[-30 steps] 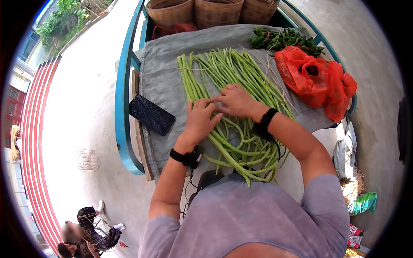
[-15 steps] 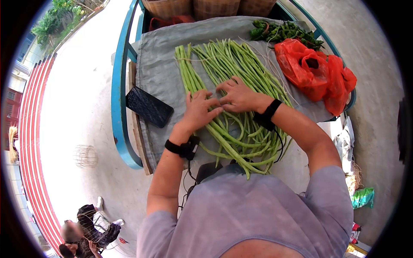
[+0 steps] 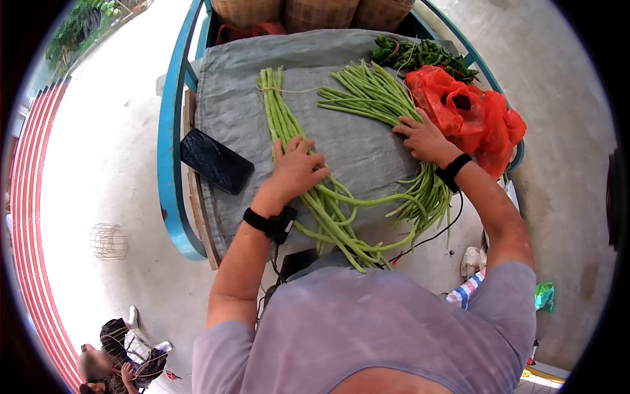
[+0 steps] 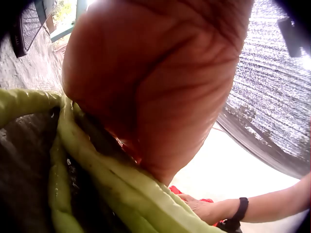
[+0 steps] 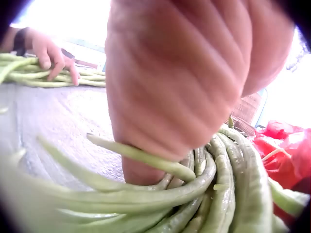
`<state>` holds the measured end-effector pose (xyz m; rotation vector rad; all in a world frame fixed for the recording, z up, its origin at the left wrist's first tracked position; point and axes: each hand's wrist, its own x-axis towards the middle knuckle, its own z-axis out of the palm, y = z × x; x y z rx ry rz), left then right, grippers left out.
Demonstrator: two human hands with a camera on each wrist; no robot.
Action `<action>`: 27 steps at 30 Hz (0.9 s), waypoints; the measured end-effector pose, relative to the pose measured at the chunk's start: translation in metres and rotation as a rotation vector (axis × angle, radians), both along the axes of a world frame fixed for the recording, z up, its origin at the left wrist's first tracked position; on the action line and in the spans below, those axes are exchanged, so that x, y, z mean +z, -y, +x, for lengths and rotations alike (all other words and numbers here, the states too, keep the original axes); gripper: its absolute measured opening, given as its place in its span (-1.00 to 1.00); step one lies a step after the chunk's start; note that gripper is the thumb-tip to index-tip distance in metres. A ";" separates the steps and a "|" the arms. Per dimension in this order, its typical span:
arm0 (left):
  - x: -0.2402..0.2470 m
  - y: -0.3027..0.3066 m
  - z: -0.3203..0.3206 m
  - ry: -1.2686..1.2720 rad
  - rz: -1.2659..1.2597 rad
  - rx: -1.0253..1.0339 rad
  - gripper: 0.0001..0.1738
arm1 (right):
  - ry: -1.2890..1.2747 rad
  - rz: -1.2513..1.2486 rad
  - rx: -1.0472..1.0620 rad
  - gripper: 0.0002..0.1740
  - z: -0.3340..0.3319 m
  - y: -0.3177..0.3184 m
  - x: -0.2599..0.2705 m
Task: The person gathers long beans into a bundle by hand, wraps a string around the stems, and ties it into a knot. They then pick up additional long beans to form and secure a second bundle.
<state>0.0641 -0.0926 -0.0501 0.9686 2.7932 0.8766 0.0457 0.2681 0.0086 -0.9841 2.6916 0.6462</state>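
In the head view, a narrow bunch of long green beans (image 3: 283, 121) lies on the grey cloth (image 3: 230, 85). My left hand (image 3: 295, 172) rests across it, fingers spread; the right wrist view shows these fingers (image 5: 57, 63) bent down over the beans. Farther right, my right hand (image 3: 430, 141) holds a thicker bunch of beans (image 3: 374, 92) near its middle. Bean ends hang below that hand, and a few loop across between the bunches. In the right wrist view my palm (image 5: 175, 82) covers where the fingers meet the beans (image 5: 223, 179).
A red plastic bag (image 3: 453, 108) touches the right bunch, with dark green peppers (image 3: 426, 56) behind. A phone (image 3: 216, 161) lies at the cloth's left edge beside the blue rail (image 3: 169, 151). Baskets (image 3: 321, 13) stand at the back; a seated person (image 3: 131, 354) is lower left.
The thicker bunch has moved right with my right hand, away from the narrow one, and its tops are turned leftward. Bare cloth shows between the bunches. My left hand stays on the narrow bunch.
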 end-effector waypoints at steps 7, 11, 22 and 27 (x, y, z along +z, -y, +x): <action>0.014 -0.029 0.032 -0.159 -0.121 -0.214 -0.46 | 0.213 -0.396 -0.133 -0.86 0.067 0.031 0.013; 0.019 -0.043 0.052 -0.051 -0.218 -0.404 -0.44 | 0.243 -0.080 -0.149 -0.95 0.098 0.019 0.019; 0.043 -0.037 0.044 0.170 -0.300 -0.555 -0.44 | 0.208 -0.525 -0.436 -0.80 0.044 0.050 0.054; 0.072 -0.038 0.016 0.248 -0.199 -0.420 -0.37 | -0.180 -0.677 -0.298 -0.77 -0.016 0.063 -0.012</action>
